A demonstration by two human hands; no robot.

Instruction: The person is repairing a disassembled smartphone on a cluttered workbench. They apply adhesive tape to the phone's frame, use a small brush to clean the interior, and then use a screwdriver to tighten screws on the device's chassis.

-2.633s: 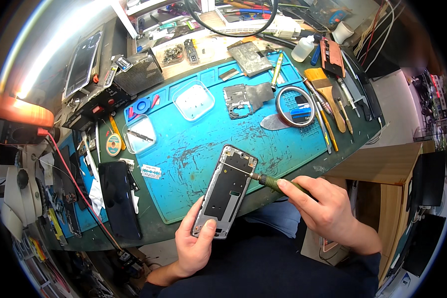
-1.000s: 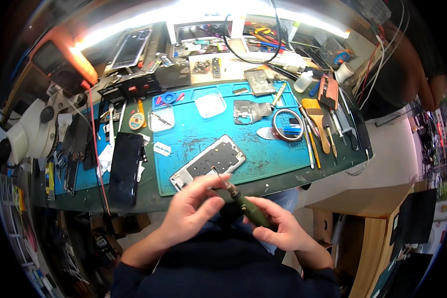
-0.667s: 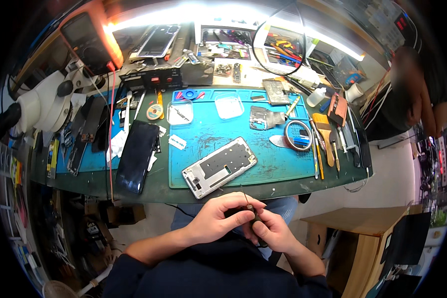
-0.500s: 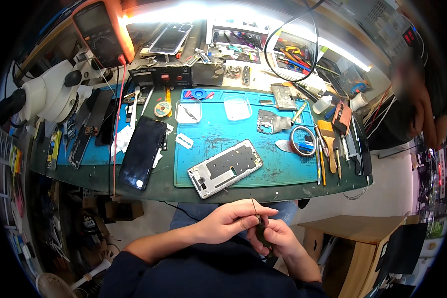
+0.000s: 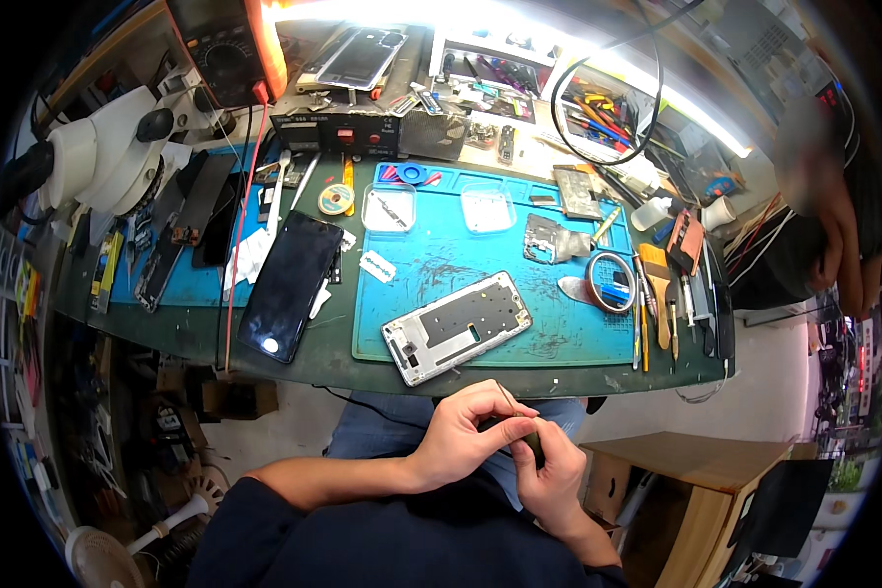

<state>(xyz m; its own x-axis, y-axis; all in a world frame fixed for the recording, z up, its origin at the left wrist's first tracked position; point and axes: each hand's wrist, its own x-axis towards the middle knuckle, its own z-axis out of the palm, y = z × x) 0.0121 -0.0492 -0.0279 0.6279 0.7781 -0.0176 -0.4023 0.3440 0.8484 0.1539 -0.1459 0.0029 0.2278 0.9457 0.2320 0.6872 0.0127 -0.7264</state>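
Both of my hands are together in front of the table edge, above my lap. My right hand [image 5: 553,475] is closed round the dark green handle of a thin-shafted tool [image 5: 535,449]. Its narrow metal shaft points up and away from me; its tip is too small to make out. My left hand [image 5: 468,433] is closed about the shaft end, thumb and fingers pressed together beside the right hand. Just beyond them, a silver phone frame [image 5: 444,340] lies at a slant on the blue work mat [image 5: 431,269], touched by neither hand.
Left of the mat lies a black phone [image 5: 299,279]. On the mat are a razor blade [image 5: 377,266], two clear plastic boxes [image 5: 389,209] and a tape roll [image 5: 612,283]. Brushes [image 5: 659,294] and slim tools stand at the right. A multimeter [image 5: 225,54] and microscope [image 5: 98,157] are at back left.
My hands have drawn closer together round the tool, and the left fingers have curled in more. The whole view has shifted slightly; the things on the table lie as before.
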